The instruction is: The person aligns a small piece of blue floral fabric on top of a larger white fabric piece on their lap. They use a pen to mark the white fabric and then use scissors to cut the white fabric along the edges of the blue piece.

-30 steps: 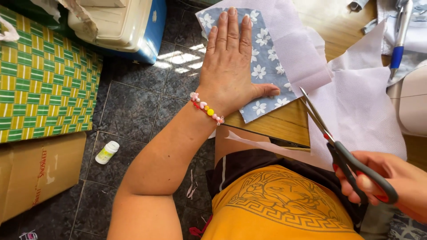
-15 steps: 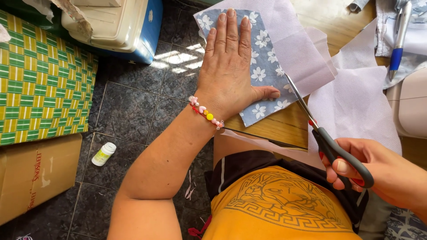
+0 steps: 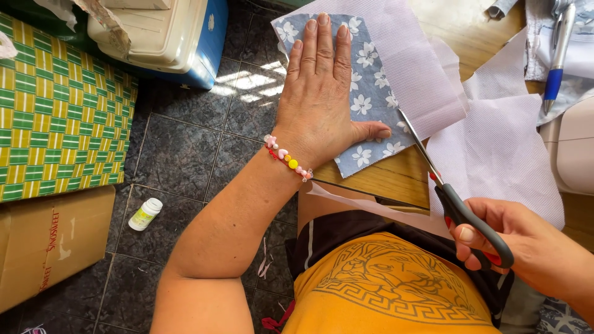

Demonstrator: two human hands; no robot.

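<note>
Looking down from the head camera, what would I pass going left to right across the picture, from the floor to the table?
Green and yellow woven mat → small white bottle on the floor → left hand flat on the blue flowered fabric → scissors → right hand → blue pen.

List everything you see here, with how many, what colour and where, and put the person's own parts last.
floral fabric: one, blue-grey with white flowers, on the table under the left hand
white fabric: several pieces, white, under and right of the floral fabric
scissors: one, grey handles, blades at the floral fabric's right edge
table: one, wooden, top right
pen: one, blue and silver, top right
cooler: one, blue and cream, floor, top left
mat: one, green and yellow check, left
box: one, brown cardboard, bottom left
bottle: one, white, on the dark tiled floor
bracelet: one, beaded, left wrist
left hand: flat on the floral fabric
right hand: holds the scissors
</note>
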